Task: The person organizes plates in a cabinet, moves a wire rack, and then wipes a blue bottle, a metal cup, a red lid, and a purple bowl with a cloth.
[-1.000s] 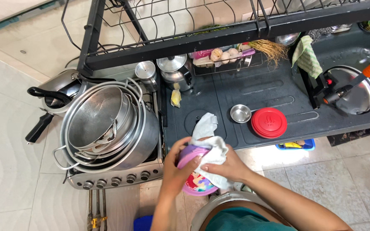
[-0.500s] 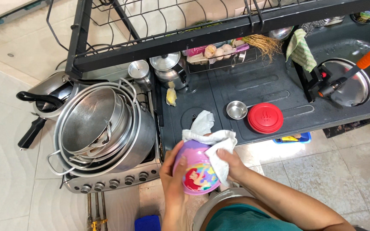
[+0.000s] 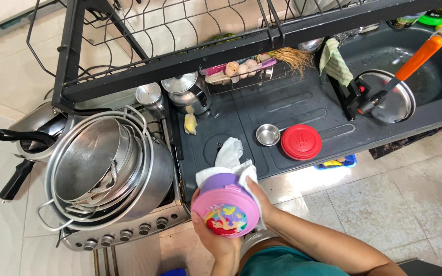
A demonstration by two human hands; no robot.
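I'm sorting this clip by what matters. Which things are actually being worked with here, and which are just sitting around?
In hand:
- pink and purple container, held from below by the left hand
- white cloth, pressed against its side by the right hand

Lying about:
- red lid and small steel bowl on the dark counter
- stacked steel pots on the stove
- steel lid in the sink

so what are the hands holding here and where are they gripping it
Both hands hold a pink and purple container: the left hand cups its lower rim, the right hand presses a white cloth against its side.
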